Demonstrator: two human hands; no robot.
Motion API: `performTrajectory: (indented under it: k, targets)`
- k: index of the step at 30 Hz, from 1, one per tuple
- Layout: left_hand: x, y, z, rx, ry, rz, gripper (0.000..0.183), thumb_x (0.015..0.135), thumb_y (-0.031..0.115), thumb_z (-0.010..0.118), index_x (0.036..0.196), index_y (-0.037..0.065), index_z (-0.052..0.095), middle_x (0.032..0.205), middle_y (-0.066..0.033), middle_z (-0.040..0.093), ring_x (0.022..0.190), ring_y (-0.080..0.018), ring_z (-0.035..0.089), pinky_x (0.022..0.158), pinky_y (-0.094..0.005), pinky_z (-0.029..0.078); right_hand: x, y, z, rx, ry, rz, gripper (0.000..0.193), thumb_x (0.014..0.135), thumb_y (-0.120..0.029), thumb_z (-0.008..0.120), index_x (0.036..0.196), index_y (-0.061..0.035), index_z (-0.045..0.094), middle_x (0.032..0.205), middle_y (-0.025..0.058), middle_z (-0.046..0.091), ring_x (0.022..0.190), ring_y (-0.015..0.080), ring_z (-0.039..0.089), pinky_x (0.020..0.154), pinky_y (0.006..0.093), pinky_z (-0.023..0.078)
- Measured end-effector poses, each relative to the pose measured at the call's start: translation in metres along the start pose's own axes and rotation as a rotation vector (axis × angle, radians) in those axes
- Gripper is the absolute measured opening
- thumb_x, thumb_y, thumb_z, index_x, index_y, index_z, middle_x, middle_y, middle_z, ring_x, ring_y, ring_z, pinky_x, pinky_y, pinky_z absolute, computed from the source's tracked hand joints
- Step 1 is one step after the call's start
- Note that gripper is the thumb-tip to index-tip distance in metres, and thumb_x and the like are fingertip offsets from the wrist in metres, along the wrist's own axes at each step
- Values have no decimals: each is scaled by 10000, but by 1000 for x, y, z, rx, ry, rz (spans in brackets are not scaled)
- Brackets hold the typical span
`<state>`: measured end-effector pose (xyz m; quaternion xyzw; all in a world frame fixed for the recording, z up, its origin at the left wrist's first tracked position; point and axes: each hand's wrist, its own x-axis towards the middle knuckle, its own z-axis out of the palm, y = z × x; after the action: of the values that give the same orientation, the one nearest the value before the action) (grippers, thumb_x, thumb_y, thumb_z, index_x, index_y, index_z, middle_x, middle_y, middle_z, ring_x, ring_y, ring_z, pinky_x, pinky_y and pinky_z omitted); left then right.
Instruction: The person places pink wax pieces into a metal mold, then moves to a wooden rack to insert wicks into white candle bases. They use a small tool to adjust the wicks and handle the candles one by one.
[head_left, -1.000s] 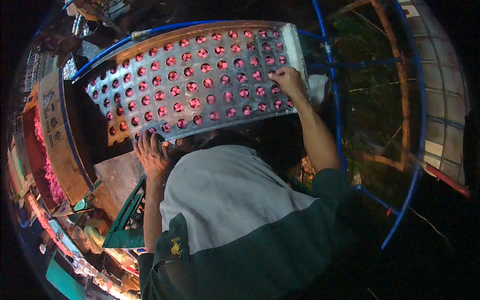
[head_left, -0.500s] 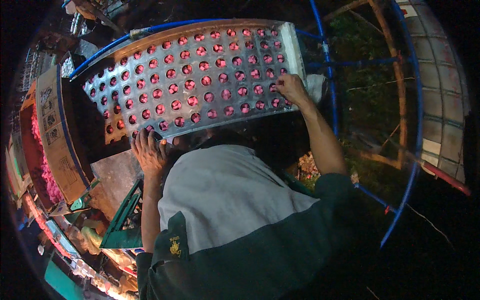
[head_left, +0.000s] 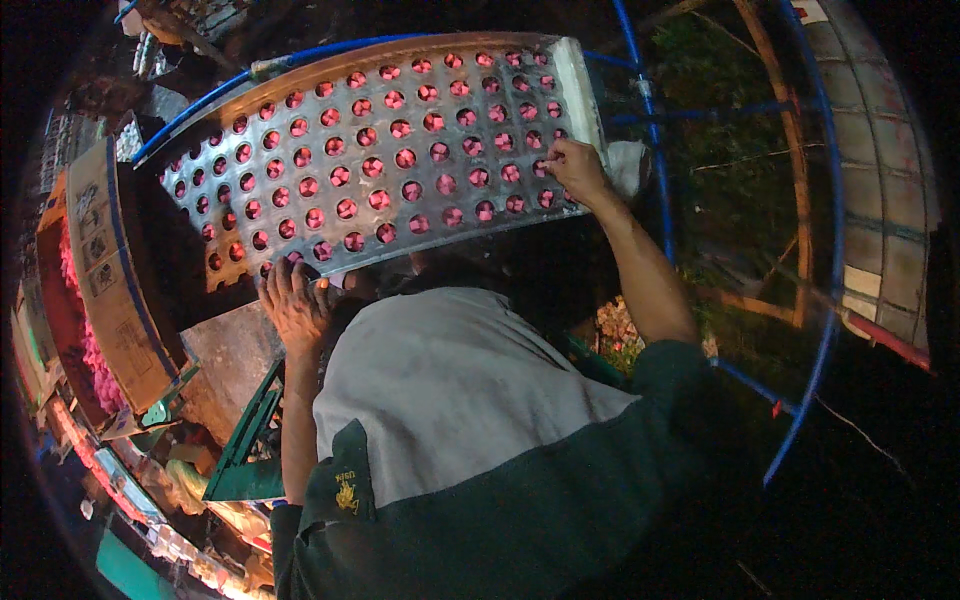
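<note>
A slanted metal plate point(head_left: 322, 222) with rows of round holes lies before me. Small pink pieces point(head_left: 405, 158) show in the holes, several of them in cross-like clusters. At the plate's right end my right hand point(head_left: 577, 172) is closed in a pinch, its fingertips at a hole near the end strip. What those fingertips hold, if anything, is too small to make out. My left hand point(head_left: 293, 308) rests at the near left edge, fingers stretched out and a little apart over the outermost holes. Nothing shows in its grasp.
An open cardboard box point(head_left: 120, 270) with a pink heap point(head_left: 97, 355) stands at the left. Blue pipes point(head_left: 652, 150) frame the plate's far and right sides. A green frame point(head_left: 245, 450) is near my left forearm. Concrete blocks point(head_left: 868, 170) line the far right.
The whole view has shifted slightly, so the plate appears a little further left and up. My right fingers remain pinched at the plate's right end, and my left hand keeps its place.
</note>
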<state>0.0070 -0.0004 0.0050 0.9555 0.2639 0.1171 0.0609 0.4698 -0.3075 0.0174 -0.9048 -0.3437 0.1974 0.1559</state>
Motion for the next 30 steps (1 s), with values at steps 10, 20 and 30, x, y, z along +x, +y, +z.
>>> performTrajectory:
  k: [10,20,30]
  targets:
    - [-1,0,2,30,-2,3,497,1041,398,538,1383,39,585,1421,-208,581,1378,-463,485,1182,-595,324,-21,-1,-7,-169,-117,-109,264,775,-195,864,875,-11,703,832,183,705,798,362,694,737,459,523]
    - [1,2,-3,9,-46,-21,463,1045,389,517,1353,53,594,1419,-204,582,1388,-460,468,1179,-593,315,-25,11,-1,43,-130,-192,280,819,-242,822,909,-9,695,832,171,676,799,357,676,737,442,522]
    - [-3,1,3,22,-1,-11,466,1038,401,538,1338,50,604,1419,-197,585,1384,-454,483,1187,-591,308,-32,16,-10,103,-264,-193,301,776,-228,855,957,-46,699,937,164,707,935,379,693,795,484,539]
